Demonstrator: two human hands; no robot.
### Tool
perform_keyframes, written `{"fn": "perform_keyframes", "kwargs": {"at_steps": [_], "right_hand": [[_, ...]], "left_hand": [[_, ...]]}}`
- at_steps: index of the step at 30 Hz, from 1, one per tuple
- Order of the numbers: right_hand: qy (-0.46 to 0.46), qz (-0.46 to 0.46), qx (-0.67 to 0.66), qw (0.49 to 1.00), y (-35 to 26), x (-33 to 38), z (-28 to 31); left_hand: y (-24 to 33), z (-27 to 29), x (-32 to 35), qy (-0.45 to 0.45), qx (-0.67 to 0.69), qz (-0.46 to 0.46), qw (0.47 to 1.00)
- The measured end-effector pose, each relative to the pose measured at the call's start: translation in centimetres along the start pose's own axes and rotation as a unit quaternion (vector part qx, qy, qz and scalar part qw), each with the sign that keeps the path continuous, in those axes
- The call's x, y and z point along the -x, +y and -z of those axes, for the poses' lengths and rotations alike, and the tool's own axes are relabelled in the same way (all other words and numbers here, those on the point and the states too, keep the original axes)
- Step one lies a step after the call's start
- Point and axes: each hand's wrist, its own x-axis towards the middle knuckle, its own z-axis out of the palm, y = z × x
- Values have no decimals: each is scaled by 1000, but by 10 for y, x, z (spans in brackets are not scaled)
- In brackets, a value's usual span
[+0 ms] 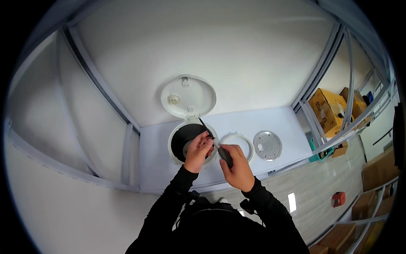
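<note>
A white rice cooker (pixel 175 154) stands on the white table (pixel 275 122) with its round lid (pixel 188 96) swung up and open, the dark inner pot showing. My right hand (pixel 237 165) grips the dark handle of a screwdriver (pixel 220 151); its thin shaft slants up-left toward the hinge at the cooker's rim. My left hand (pixel 198 150) hovers over the cooker's right rim, fingers pinched around the screwdriver shaft. To the right of the cooker lie a white ring (pixel 247 142) and a round metal plate (pixel 267 145) with small holes.
White panels and a metal frame enclose the table on the left and at the back. Cardboard boxes (pixel 327 106) are stacked at the right, with more boxes (pixel 378 171) lower right. A red object (pixel 338 199) sits on the floor.
</note>
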Motion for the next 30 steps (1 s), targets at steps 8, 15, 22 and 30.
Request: {"fn": "perform_keyframes", "kwargs": {"at_steps": [8, 15, 22, 30], "right_hand": [[66, -4, 69, 995, 5, -25, -61], [109, -92, 70, 987, -7, -33, -97], [141, -94, 84, 982, -16, -45, -117], [159, -97, 91, 978, -16, -52, -129]], "left_hand": [[21, 20, -22, -96, 60, 81, 990], [27, 60, -41, -132, 22, 122, 983], [27, 76, -52, -130, 7, 105, 986], [30, 77, -57, -138, 21, 82, 987]]}}
